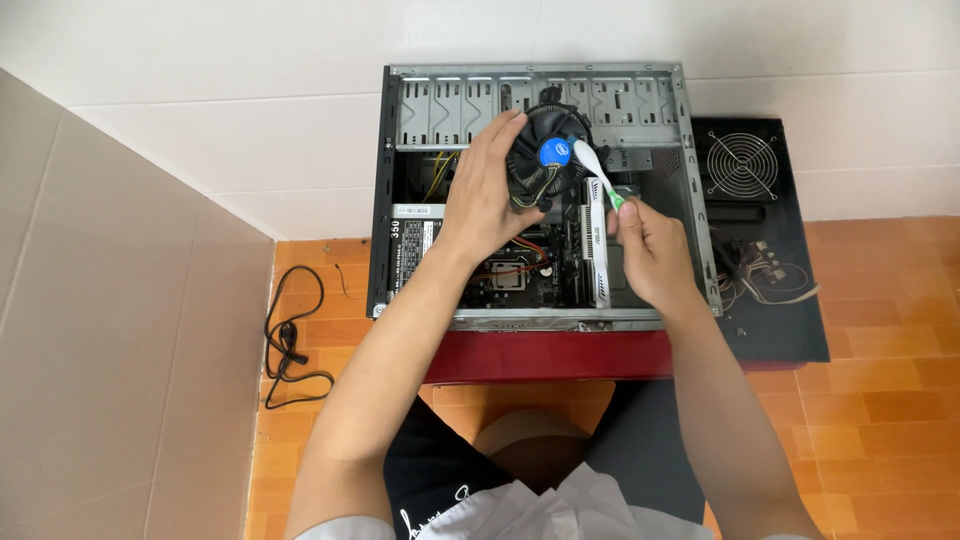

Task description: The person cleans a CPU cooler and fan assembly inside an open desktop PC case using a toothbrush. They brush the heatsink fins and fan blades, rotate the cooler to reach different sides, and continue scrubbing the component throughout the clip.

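Left hand [487, 190] holds the round cooler fan [545, 155] by its rim, fingers wrapped around it, above the open computer case [690, 160]. Fan face is turned up toward the camera. Right hand [650, 245], fingers closed on the handle, holds a white toothbrush [597, 172]. Its long axis runs diagonally, head pointing up-left onto the fan hub. Case rests on a red stand [545, 357].

cooler fan [548, 155]: round, black, blue hub, tilted above open case | toothbrush [597, 172]: white-green, bristle end touching fan's rim
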